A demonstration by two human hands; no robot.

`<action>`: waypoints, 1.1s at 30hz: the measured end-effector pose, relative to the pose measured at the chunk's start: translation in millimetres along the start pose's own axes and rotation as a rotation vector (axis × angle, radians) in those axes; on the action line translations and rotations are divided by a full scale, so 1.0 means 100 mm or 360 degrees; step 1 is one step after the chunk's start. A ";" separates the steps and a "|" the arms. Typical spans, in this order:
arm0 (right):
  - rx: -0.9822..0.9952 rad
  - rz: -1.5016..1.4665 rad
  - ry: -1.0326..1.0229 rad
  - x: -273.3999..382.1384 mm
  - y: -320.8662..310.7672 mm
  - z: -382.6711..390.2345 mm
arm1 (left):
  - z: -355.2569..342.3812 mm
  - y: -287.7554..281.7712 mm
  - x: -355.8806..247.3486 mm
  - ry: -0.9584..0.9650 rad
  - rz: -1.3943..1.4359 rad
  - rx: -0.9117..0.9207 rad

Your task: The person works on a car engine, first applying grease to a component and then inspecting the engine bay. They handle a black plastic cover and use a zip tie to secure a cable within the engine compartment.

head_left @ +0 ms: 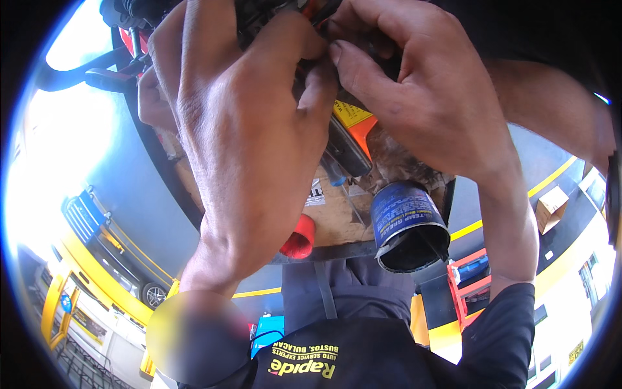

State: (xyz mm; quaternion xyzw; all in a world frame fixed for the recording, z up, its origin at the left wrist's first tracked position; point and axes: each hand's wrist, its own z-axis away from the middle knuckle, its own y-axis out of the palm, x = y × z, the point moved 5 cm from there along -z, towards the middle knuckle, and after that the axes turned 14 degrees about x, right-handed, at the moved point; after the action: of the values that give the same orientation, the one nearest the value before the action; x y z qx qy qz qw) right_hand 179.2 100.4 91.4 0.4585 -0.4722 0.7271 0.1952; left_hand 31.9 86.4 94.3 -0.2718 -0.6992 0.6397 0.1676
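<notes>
My left hand [246,142] arches over dark parts at the top, fingers curled around something I cannot make out. My right hand [421,91] has its thumb and index finger bent in beside it, their grip partly hidden among the parts. Below them lie a yellow and orange item [359,126], a dark bar-shaped object [350,155] and a blue-handled tool [334,170] on worn cardboard [343,217]. An open blue can [405,211] lies on its side near the front edge, right of a red hollow piece [298,236].
Another person's forearm [557,113] reaches in from the right. A yellow vehicle lift [110,279] stands lower left, near a car wheel [153,295]. At right are a red frame [457,285] and a cardboard box [551,207].
</notes>
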 end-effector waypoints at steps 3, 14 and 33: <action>-0.0125 0.0049 0.0042 -0.12 0.03 0.01 | -0.03 0.00 -0.01 0.0031 0.0017 0.0006; 0.0059 -0.0512 0.0335 -0.02 -0.22 0.08 | 0.09 -0.19 -0.01 -0.0098 0.0397 -0.0273; -0.0276 -0.0246 0.0132 0.03 0.03 -0.05 | 0.79 0.85 0.04 -0.1156 0.2736 -0.0269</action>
State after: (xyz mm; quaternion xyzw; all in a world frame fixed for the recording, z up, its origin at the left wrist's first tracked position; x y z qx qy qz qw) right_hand 172.7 102.8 91.6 0.4445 -0.4881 0.6847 0.3089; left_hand -3.0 28.7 -0.1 -0.4902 -0.3119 0.5368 -0.6118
